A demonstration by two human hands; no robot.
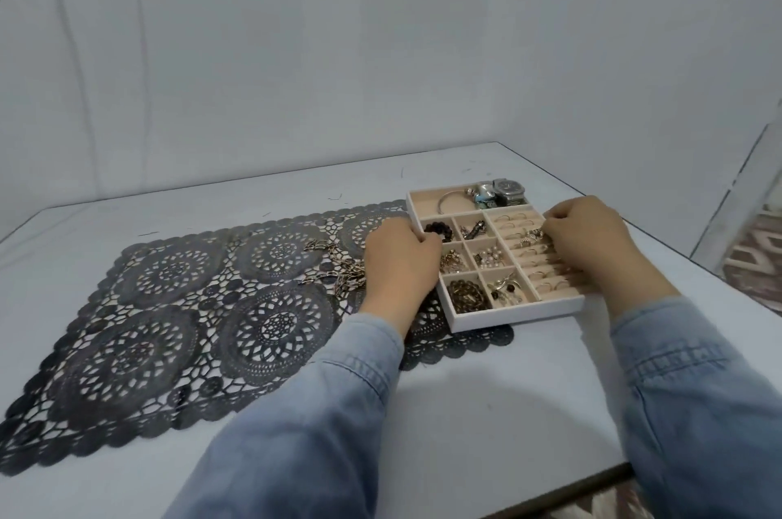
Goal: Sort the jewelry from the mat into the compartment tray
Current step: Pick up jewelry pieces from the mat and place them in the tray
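The compartment tray [516, 316] is placed on the table [508, 391], with its left part on the dark lace mat [169, 307]. Its left rim is gripped by the curled fingers of the left hand [400, 260]. The right hand [588, 235] is held clenched over the ring rows; whether a piece is pinched cannot be told. Some chain jewelry [343, 269] is seen on the mat, just beside the left hand

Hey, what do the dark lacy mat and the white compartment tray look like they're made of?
The dark grey lacy openwork mat: probably crocheted thread or moulded vinyl, matte; the table shows through its holes. The white rectangular compartment tray: likely rigid board or wood, smooth white outer wall, beige velvety-looking lining without shine.
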